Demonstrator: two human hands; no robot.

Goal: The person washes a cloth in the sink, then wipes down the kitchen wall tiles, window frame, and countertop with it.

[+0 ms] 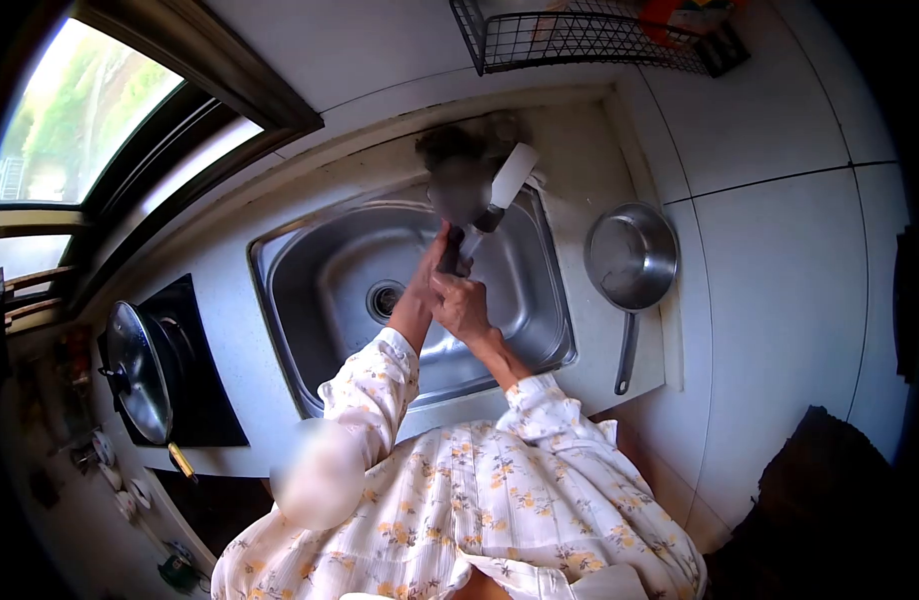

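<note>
Both hands are close together over the stainless-steel sink (325, 290), below the faucet (515, 175). My left hand (427, 285) reaches up toward the faucet, its fingers closed around a dark, handle-like object (451, 250). The far end of that object is lost in a blurred patch, so its kind does not show. My right hand (462, 308) is curled, knuckles up, against the left hand's fingers; what it grips, if anything, is hidden. A pale streak, perhaps running water, shows beneath the faucet's dark spout.
A steel saucepan (632, 255) sits on the counter right of the sink, handle toward me. On the left, a lidded pan (140, 372) stands on a black stovetop (215, 405). A black wire basket (590, 40) hangs on the wall. A window (75, 110) is at upper left.
</note>
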